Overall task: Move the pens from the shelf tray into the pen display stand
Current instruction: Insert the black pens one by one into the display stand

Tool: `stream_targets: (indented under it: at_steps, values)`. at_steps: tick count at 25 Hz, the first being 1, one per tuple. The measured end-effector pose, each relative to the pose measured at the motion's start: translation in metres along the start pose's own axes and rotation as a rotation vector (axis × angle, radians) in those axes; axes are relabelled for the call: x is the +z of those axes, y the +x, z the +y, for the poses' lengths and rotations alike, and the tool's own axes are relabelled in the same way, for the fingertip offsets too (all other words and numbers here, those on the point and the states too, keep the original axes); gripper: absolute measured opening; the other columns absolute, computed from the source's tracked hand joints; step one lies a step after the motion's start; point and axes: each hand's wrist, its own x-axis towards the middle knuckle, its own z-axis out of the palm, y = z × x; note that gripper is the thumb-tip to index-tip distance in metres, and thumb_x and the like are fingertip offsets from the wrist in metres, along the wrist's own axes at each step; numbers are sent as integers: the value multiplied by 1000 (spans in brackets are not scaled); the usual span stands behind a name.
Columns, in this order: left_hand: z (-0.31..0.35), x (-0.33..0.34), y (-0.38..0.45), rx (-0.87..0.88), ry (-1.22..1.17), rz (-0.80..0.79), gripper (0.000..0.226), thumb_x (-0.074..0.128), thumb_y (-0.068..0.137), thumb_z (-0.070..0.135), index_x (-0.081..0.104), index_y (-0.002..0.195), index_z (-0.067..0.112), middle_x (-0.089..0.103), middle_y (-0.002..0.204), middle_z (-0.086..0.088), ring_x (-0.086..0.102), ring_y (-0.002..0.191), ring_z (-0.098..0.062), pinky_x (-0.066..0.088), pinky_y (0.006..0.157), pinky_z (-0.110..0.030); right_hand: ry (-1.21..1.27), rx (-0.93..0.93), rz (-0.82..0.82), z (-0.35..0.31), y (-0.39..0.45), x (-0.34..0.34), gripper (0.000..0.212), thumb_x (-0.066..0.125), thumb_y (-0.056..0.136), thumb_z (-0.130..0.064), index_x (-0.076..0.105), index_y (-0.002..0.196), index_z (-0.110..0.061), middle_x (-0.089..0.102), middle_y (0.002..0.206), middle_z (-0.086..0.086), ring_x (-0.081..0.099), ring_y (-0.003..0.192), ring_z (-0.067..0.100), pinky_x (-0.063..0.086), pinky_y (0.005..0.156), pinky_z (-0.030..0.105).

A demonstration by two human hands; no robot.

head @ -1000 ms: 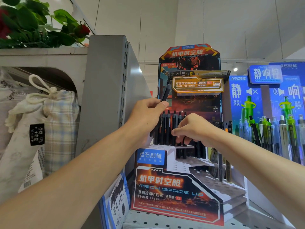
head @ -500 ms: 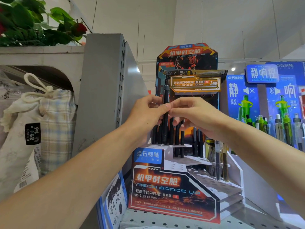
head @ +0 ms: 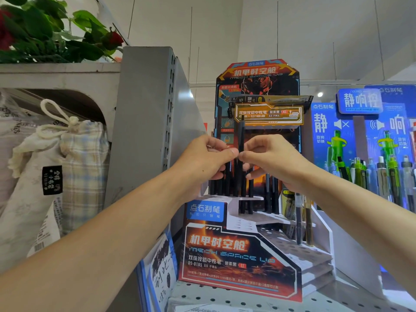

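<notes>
While both hands — left [head: 206, 158], right [head: 273, 159] — pinch upright black pen [head: 241, 136], they hide stand's [head: 238, 255] back-row pens

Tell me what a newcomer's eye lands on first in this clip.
Dead centre, the left hand and right hand pinch one upright black pen between them. Behind stands the orange pen display stand, black pens in its upper tiers. Blue pen displays glow right.

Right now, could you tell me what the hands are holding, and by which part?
Both hands pinch one black pen at mid-barrel: left hand and right hand fingertips meet there, the pen upright above the display stand.
</notes>
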Motion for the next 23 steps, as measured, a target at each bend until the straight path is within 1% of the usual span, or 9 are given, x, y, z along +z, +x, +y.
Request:
stream_targets:
  at_steps: [2, 4, 8, 10, 13, 15, 18, 20, 23]
  values:
    - [-1, -3, -5, -14, 112, -96, 19, 76, 88, 28, 67, 104, 22, 66, 95, 3, 65, 81, -10, 55, 63, -21, -114, 24, 77, 5, 2, 0, 6, 69, 90, -9, 67, 96, -10, 73, 82, 13, 74, 70, 17, 63, 62, 32]
    - [1, -5, -12, -20, 224, -188, 12, 77, 88, 28, 71, 98, 25, 70, 88, 4, 64, 76, -7, 51, 58, -17, -164, 59, 92, 10, 4, 0, 7, 67, 89, -6, 67, 95, -9, 74, 80, 13, 75, 69, 19, 64, 62, 33]
    - [11, -6, -30, -19, 248, -236, 4, 75, 88, 33, 73, 89, 29, 73, 78, 8, 63, 61, 3, 47, 51, -8, -174, 111, 78, 16, 5, 1, 4, 67, 88, -4, 67, 92, -6, 75, 76, 15, 76, 69, 22, 63, 61, 32]
    - [15, -4, -45, 46, 239, -245, 5, 74, 88, 35, 74, 86, 31, 72, 74, 12, 63, 60, 7, 46, 52, -6, -173, 115, 78, 18, 6, 1, 4, 67, 86, -3, 69, 89, -4, 75, 76, 15, 76, 68, 22, 62, 58, 31]
    - [11, -1, -80, 245, 334, -297, 8, 71, 89, 39, 74, 84, 33, 71, 78, 17, 63, 67, 7, 45, 60, -5, -219, 136, 57, 21, 7, 2, 3, 68, 85, -4, 70, 87, -2, 75, 74, 13, 75, 62, 18, 57, 51, 23]
    - [5, 1, -104, 300, 352, -319, 9, 71, 88, 40, 74, 84, 33, 70, 79, 19, 61, 69, 6, 44, 63, -5, -243, 181, 5, 23, 7, 4, 4, 69, 86, -3, 68, 87, 1, 75, 71, 14, 75, 61, 20, 59, 52, 27]
    - [-8, 7, -126, 222, 314, -378, 5, 75, 86, 38, 74, 87, 33, 68, 76, 20, 58, 65, 7, 46, 61, -9, -264, 259, -53, 26, 5, 9, 7, 69, 88, -3, 64, 87, 1, 74, 75, 20, 75, 65, 28, 63, 58, 36]
    - [-18, 12, -132, 168, 316, -395, 7, 78, 85, 35, 75, 89, 30, 69, 78, 16, 58, 65, 6, 49, 62, -12, -269, 269, -61, 24, 4, 13, 15, 71, 91, -12, 63, 91, 1, 73, 79, 21, 75, 67, 29, 62, 56, 35]
    - [-27, 16, -138, 131, 321, -415, 10, 80, 84, 34, 76, 90, 28, 70, 81, 14, 58, 67, 6, 47, 61, -10, -320, 232, -2, 18, 4, 17, 27, 71, 93, -24, 64, 96, 2, 72, 83, 18, 74, 64, 27, 62, 52, 34]
